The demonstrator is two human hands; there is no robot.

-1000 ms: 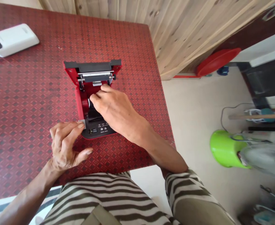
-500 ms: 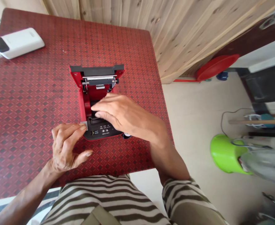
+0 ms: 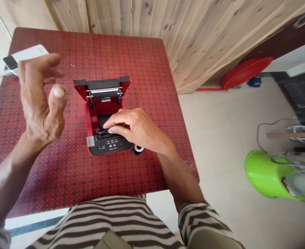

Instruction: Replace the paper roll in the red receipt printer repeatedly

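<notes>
Label printer [image 3: 109,143] could slide if tugged; left hand [image 3: 39,98] hovers unclenched, upper left. Whether right hand [image 3: 139,127] grips anything, I can't tell.

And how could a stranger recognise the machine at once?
Find the red patterned table; near its middle, the right hand reaches into a machine. Unlike the white device near the far left corner, it is red and black, with a raised lid.

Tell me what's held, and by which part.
Left hand: nothing visible. Right hand: fingertips at a dark strip inside the open red device; cannot tell if held.
</notes>
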